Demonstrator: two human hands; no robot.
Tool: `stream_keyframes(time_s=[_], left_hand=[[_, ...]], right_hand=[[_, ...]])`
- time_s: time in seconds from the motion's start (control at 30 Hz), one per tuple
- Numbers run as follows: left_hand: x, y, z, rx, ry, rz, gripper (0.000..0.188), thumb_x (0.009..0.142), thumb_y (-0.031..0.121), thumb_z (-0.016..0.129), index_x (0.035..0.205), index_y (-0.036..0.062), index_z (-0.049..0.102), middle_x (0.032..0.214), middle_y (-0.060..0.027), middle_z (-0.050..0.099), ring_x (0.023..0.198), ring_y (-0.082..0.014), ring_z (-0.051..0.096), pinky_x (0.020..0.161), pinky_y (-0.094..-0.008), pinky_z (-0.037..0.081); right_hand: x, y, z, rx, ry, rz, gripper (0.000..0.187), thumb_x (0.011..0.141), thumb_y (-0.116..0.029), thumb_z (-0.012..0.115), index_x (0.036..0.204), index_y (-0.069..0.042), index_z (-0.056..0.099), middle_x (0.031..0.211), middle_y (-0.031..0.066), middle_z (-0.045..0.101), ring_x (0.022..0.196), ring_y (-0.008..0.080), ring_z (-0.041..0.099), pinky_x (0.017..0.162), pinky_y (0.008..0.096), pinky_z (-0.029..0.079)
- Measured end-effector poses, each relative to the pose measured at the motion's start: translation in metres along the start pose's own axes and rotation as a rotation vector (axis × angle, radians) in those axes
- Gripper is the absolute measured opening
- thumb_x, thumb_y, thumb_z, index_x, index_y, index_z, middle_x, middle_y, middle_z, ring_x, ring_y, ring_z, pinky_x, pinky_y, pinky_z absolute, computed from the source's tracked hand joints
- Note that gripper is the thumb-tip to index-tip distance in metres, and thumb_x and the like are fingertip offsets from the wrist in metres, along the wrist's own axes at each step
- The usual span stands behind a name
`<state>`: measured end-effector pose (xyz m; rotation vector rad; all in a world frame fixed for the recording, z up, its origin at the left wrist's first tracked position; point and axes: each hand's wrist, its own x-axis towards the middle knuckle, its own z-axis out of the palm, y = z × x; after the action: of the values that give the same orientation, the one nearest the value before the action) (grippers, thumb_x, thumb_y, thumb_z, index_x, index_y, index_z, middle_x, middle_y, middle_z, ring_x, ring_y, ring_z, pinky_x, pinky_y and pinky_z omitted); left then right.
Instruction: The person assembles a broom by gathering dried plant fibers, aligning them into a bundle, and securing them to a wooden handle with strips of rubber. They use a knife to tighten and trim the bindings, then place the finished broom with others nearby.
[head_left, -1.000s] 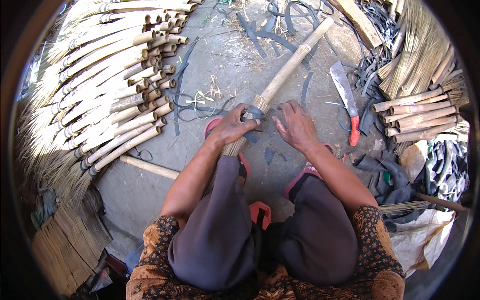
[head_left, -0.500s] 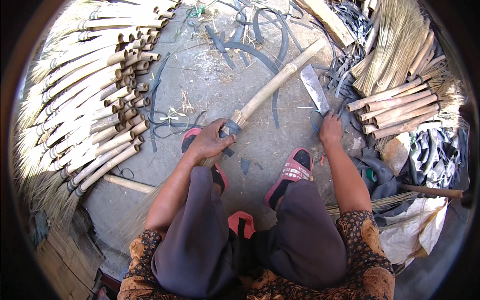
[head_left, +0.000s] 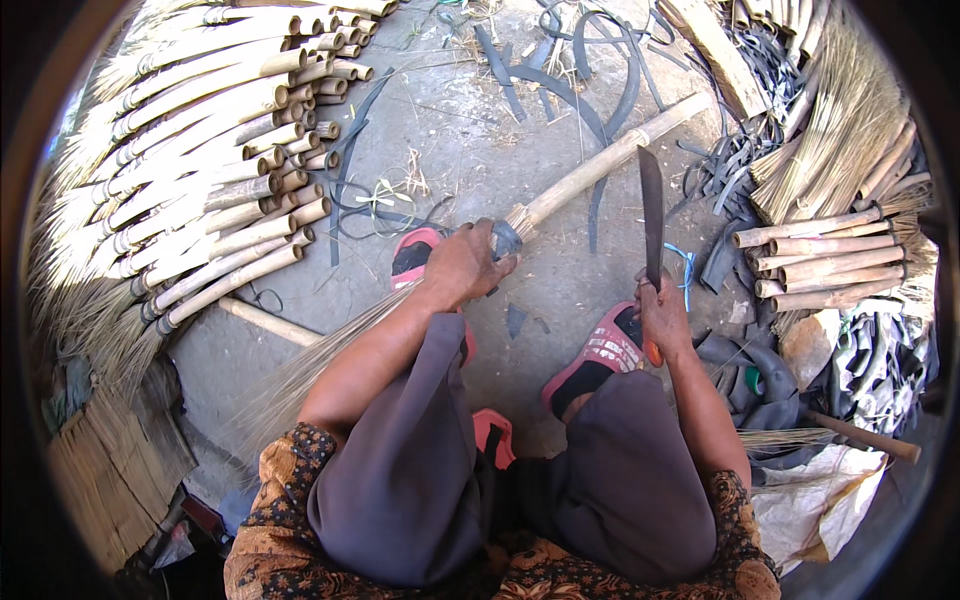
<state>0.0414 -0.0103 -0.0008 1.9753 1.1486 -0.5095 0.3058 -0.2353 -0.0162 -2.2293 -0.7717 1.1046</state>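
My left hand (head_left: 466, 264) is closed round a bristle broom just below its black rubber binding (head_left: 506, 240). The broom's bamboo handle (head_left: 600, 168) slants away to the upper right, and its thin bristles (head_left: 330, 355) trail back past my left forearm. In my right hand (head_left: 660, 312) is a machete, its fingers wrapped round the orange-ended handle. The dark blade (head_left: 652, 205) points up and away from me, with its tip close to the bamboo handle in the picture; whether they touch I cannot tell.
Stacked bamboo-handled brooms (head_left: 220, 150) fill the left side. More bundled brooms (head_left: 830, 255) lie at the right, beside black rubber scraps (head_left: 875, 350) and a wooden plank (head_left: 715, 55). Rubber strips (head_left: 560, 90) are strewn over the far floor. My pink sandals (head_left: 600, 355) flank the broom's near side.
My right hand has lifted the machete from near the floor and turned its blade upright toward the bamboo handle. My left hand keeps its grip on the broom; the whole view has shifted slightly.
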Motion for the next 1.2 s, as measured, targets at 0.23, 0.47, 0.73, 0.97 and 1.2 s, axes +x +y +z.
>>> stream_keyframes(time_s=[0.23,0.47,0.73,0.97,1.2], left_hand=[[0.003,0.003,0.0,0.03,0.042,0.029,0.057,0.09,0.036,0.078,0.124,-0.0061,0.06,0.115,-0.0311,0.071,0.108,-0.0477,0.071,0.093,-0.0531,0.058],[0.002,-0.002,-0.001,0.013,0.033,0.035,0.052,0.09,0.033,0.077,0.12,-0.0068,0.062,0.11,-0.0315,0.072,0.103,-0.0491,0.072,0.09,-0.0539,0.058],[0.005,-0.006,-0.001,0.003,0.008,0.041,0.053,0.09,0.035,0.078,0.119,-0.0066,0.062,0.112,-0.0314,0.072,0.105,-0.0481,0.072,0.091,-0.054,0.058],[-0.004,-0.006,-0.001,0.074,0.142,0.057,0.061,0.092,0.042,0.076,0.127,-0.0045,0.057,0.111,-0.029,0.074,0.106,-0.048,0.072,0.093,-0.0537,0.058],[0.024,-0.014,-0.005,0.019,-0.066,0.045,0.07,0.085,0.041,0.081,0.129,-0.0071,0.057,0.099,-0.0291,0.074,0.097,-0.0462,0.074,0.086,-0.0518,0.058]], right_hand=[[0.012,-0.057,0.029,-0.359,-0.214,-0.158,0.035,0.109,-0.03,0.052,0.106,0.004,0.06,0.084,0.0337,0.067,0.087,0.0549,0.067,0.077,0.0584,0.052],[0.011,-0.077,0.041,-0.44,-0.318,-0.234,0.03,0.108,-0.025,0.054,0.106,0.004,0.06,0.085,0.0337,0.068,0.086,0.0541,0.068,0.077,0.0594,0.054],[0.004,-0.078,0.048,-0.428,-0.328,-0.257,0.03,0.108,-0.026,0.053,0.105,0.003,0.061,0.083,0.0352,0.067,0.084,0.0554,0.068,0.076,0.061,0.053],[0.007,-0.083,0.047,-0.501,-0.354,-0.318,0.032,0.109,-0.026,0.053,0.106,0.004,0.061,0.085,0.0364,0.067,0.087,0.0555,0.067,0.08,0.0602,0.053],[0.006,-0.078,0.043,-0.421,-0.371,-0.242,0.033,0.109,-0.027,0.053,0.106,0.004,0.063,0.085,0.035,0.068,0.085,0.0555,0.067,0.078,0.06,0.053]])
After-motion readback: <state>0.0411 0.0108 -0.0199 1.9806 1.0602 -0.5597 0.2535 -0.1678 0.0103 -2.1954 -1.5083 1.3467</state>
